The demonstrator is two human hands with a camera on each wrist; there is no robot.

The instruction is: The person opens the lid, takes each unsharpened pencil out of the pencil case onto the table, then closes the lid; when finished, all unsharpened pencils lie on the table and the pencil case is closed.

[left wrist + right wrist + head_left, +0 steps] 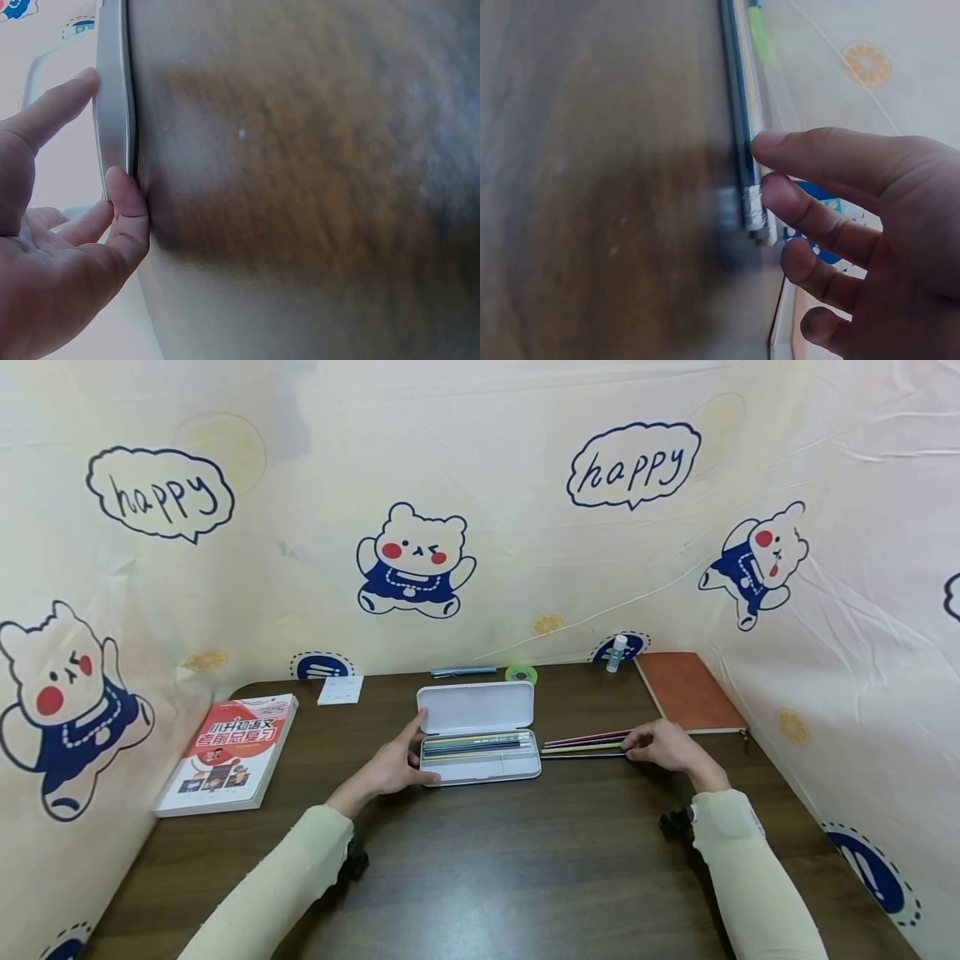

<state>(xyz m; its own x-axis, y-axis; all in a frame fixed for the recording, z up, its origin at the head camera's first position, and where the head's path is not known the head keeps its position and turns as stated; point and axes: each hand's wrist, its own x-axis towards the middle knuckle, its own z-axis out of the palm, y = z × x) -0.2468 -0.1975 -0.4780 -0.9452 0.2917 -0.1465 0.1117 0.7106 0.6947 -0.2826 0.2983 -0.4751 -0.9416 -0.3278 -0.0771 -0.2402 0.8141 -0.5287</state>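
A white pencil case (480,771) lies on the table with its lid (476,708) tipped back. Several pencils (472,744) fill its rear compartment. My left hand (393,762) grips the case's left end, thumb and fingers spread along it; the left wrist view has fingertips against the case wall (112,97). Right of the case lie several loose pencils (585,747), dark, pink and yellowish. My right hand (663,745) pinches at their right ends. In the right wrist view, thumb and forefinger meet the pencils (739,90) just above their silvery ends.
A thick red-and-white book (232,756) lies at the left, a white paper (341,690) behind it. Along the back are a blue pen (462,671), a green tape roll (521,673) and a small white-capped bottle (617,654). A brown notebook (690,692) lies back right.
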